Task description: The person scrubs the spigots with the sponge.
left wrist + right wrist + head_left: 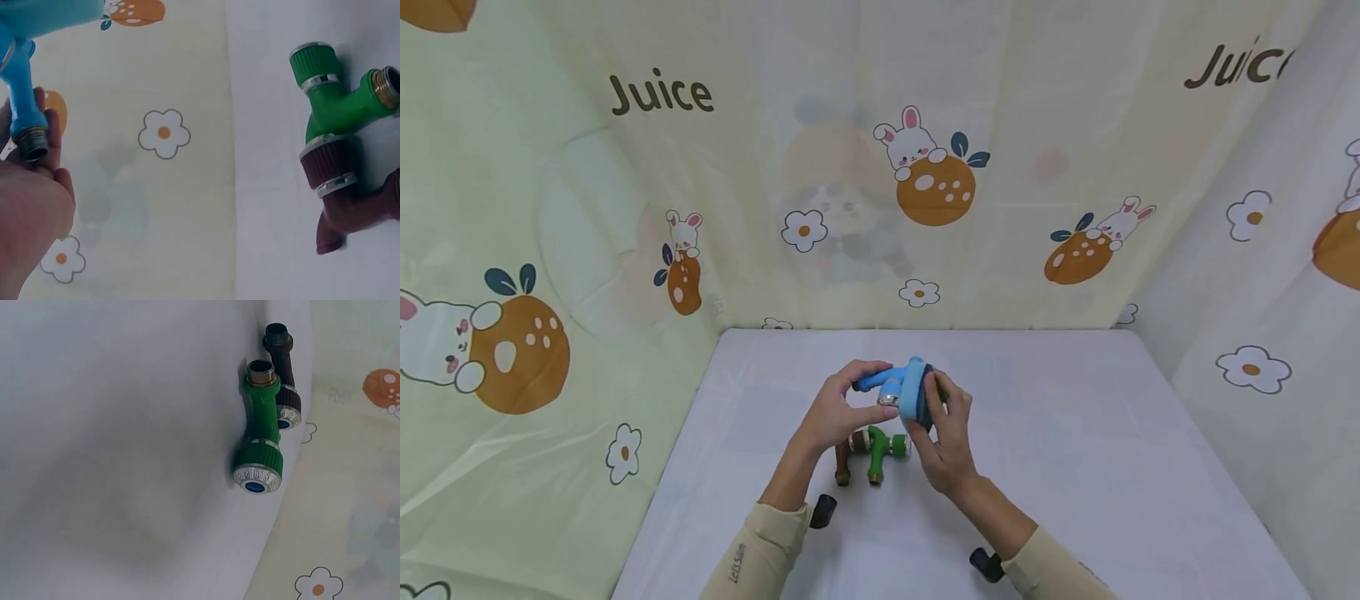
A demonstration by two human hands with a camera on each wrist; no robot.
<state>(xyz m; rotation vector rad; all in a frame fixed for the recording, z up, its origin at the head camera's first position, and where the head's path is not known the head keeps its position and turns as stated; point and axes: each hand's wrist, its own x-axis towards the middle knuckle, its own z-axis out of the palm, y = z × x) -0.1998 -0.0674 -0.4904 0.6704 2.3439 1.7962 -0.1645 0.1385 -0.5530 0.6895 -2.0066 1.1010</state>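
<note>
In the head view my left hand [838, 410] holds a blue tap [891, 382] up over the table, fingers and thumb about its body. The tap's threaded end [31, 144] shows by the fingers in the left wrist view. My right hand [951, 437] pinches a block, light blue [912, 390] on one side and dark blue on the other, like a sponge. This block overlaps the tap's knob side. Below the hands, a green tap [877, 457] and a brown tap [842, 468] lie side by side. The right wrist view shows neither hand.
The white tabletop [1060, 433] spreads out around the hands. Behind and beside it hang pale curtains [745, 167] printed with rabbits, oranges and flowers. A black wrist device [823, 511] sits by the left sleeve, and another [987, 565] by the right.
</note>
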